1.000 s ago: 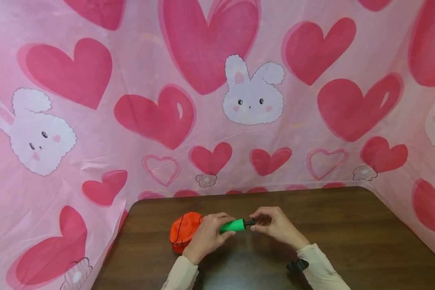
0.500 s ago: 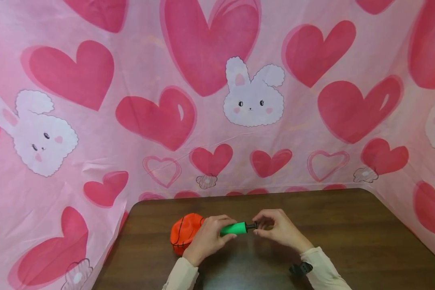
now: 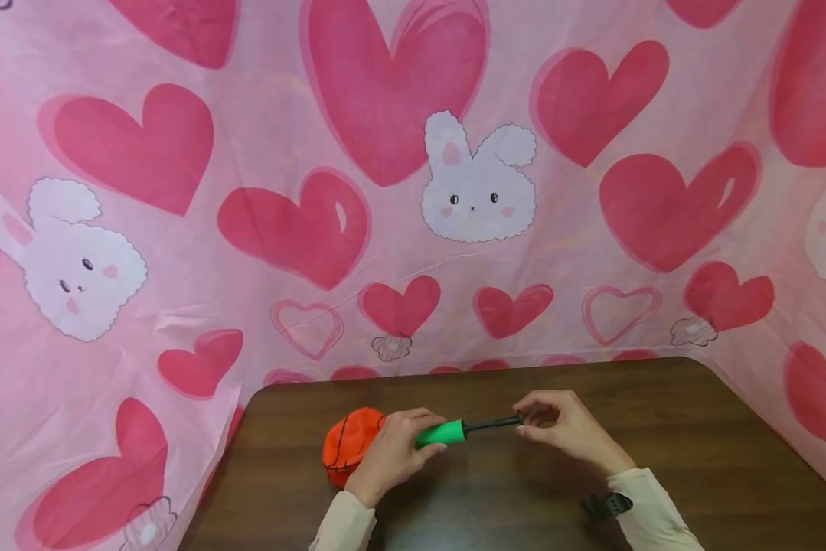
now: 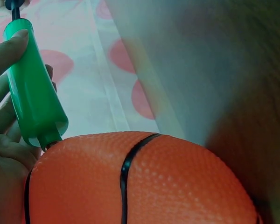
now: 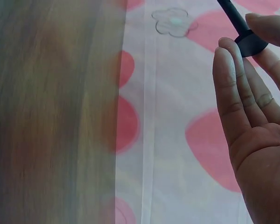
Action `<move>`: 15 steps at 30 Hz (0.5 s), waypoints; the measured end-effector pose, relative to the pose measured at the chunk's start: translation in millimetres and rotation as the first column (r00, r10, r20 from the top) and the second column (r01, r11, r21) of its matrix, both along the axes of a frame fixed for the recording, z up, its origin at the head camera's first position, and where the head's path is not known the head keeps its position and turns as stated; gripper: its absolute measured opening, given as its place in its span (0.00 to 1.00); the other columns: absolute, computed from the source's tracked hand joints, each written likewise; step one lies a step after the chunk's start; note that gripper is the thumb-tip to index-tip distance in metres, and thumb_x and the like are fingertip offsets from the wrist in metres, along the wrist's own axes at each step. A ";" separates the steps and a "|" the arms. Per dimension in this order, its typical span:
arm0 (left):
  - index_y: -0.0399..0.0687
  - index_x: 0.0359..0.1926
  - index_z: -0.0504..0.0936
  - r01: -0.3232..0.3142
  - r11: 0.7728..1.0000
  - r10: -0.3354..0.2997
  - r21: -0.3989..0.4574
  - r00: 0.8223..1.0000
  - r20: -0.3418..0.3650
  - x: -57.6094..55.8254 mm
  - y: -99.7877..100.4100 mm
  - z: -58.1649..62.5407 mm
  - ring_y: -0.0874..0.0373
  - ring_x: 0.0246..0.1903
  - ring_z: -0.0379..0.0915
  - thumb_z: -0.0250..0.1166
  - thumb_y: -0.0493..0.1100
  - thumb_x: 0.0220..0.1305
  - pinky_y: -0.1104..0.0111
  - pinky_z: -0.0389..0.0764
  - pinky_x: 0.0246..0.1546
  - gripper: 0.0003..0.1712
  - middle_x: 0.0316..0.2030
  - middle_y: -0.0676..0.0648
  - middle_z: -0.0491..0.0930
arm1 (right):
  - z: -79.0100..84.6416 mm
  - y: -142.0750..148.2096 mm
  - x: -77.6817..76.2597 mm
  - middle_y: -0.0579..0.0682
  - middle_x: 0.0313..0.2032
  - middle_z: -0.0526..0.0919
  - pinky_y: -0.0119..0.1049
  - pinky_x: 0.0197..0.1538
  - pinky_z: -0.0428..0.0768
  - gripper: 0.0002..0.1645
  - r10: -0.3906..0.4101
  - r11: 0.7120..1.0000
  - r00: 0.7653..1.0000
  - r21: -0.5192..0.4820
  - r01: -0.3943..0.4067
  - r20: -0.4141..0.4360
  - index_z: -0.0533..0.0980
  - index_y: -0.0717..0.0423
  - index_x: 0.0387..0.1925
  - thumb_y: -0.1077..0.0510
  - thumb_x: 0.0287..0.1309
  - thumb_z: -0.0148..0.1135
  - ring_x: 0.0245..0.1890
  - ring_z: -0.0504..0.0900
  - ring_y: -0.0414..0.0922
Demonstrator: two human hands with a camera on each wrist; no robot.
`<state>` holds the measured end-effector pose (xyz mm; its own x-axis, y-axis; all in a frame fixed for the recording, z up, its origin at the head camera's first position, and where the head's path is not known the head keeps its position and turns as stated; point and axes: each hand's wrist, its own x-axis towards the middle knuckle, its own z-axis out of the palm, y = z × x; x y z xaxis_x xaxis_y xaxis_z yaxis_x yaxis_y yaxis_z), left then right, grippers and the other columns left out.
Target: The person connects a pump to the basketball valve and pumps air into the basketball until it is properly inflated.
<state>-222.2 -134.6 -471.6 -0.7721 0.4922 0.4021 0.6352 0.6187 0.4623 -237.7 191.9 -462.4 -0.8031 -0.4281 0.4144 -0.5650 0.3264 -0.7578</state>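
1. Pink bunny cloth (image 3: 557, 249) hangs behind the green hand pump (image 3: 445, 433), with a wooden table (image 3: 488, 501) below.
2. The pump sits between both hands, its black rod (image 3: 484, 424) sticking out.
3. Left hand (image 3: 395, 449) curls round the pump, likely keeping it still.
4. Right hand (image 3: 569, 428) pinches the black handle (image 5: 252, 45), likely keeping the rod straight.
5. Orange toy basketball (image 3: 347, 446) seems to touch the pump's other end.

A green pump (image 4: 35, 91), its black rod (image 3: 488, 424) extended, meets a misshapen orange ball (image 4: 177, 182).
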 end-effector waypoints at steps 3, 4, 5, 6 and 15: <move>0.53 0.53 0.89 0.002 1.000 -0.001 0.004 1.000 -0.005 -0.6 0.2 0.1 0.64 0.44 0.84 0.78 0.44 0.60 0.65 0.87 0.51 0.19 0.47 0.55 0.90 | 1.3 8.0 0.7 0.51 0.35 0.90 0.33 0.37 0.85 0.16 -0.007 1.000 1.000 0.000 0.007 -0.005 0.85 0.50 0.43 0.66 0.54 0.77 0.32 0.86 0.35; 0.53 0.53 0.89 0.002 1.000 -0.002 0.004 1.000 -0.009 -0.8 0.0 0.3 0.64 0.44 0.84 0.78 0.44 0.60 0.65 0.87 0.51 0.19 0.47 0.55 0.90 | 2.0 10.3 1.1 0.51 0.35 0.89 0.33 0.37 0.85 0.15 -0.011 1.000 1.000 0.001 0.011 -0.003 0.85 0.50 0.44 0.66 0.55 0.77 0.32 0.86 0.35; 0.53 0.53 0.89 0.003 1.000 -0.003 0.004 1.000 -0.012 -1.1 -0.2 0.4 0.64 0.44 0.84 0.79 0.44 0.60 0.65 0.87 0.51 0.19 0.47 0.55 0.90 | 2.6 12.4 1.5 0.50 0.36 0.89 0.33 0.37 0.85 0.15 -0.015 1.000 1.000 0.002 0.015 -0.001 0.85 0.50 0.44 0.66 0.55 0.76 0.32 0.86 0.35; 0.53 0.53 0.89 0.003 1.000 -0.003 0.003 1.000 -0.013 -1.4 -0.4 0.5 0.64 0.44 0.84 0.79 0.44 0.60 0.65 0.87 0.51 0.19 0.46 0.55 0.89 | 3.2 14.7 1.7 0.50 0.36 0.89 0.33 0.37 0.85 0.15 -0.020 1.000 1.000 0.005 0.020 0.005 0.85 0.50 0.44 0.65 0.56 0.76 0.32 0.86 0.36; 0.54 0.53 0.89 0.011 1.000 -0.011 0.003 1.000 0.002 -1.4 -0.4 -1.0 0.66 0.43 0.83 0.78 0.44 0.60 0.66 0.86 0.50 0.19 0.46 0.56 0.89 | 6.6 23.4 2.0 0.52 0.35 0.89 0.33 0.37 0.86 0.14 -0.016 1.000 1.000 -0.005 0.016 0.026 0.85 0.54 0.44 0.66 0.55 0.76 0.32 0.86 0.36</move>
